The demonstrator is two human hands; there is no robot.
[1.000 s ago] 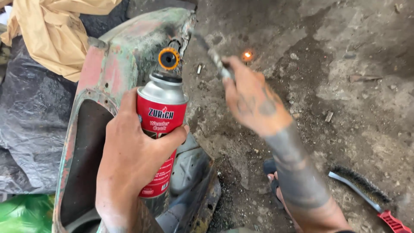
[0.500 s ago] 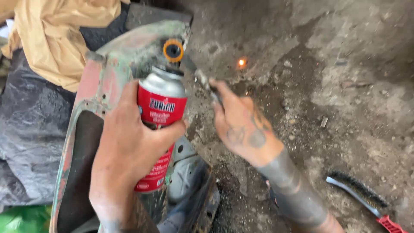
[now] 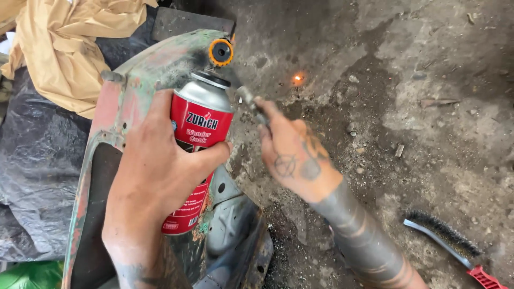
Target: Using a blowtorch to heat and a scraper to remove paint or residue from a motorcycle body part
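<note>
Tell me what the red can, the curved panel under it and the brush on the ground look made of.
Red can: metal, likely, going by its glossy printed wall and bare silvery shoulder; the left hand grips it.
Curved panel: probably sheet metal, with worn red and green paint and rusty patches.
Brush: dark wire-like bristles and a red handle that looks plastic.

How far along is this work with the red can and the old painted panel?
Done: patches of the panel already look bare and rusty. In hand: the left hand grips the red gas can with its orange-knobbed torch head; the right hand holds a small metal tool. Left: much red and green paint; the wire brush lies unused.
</note>
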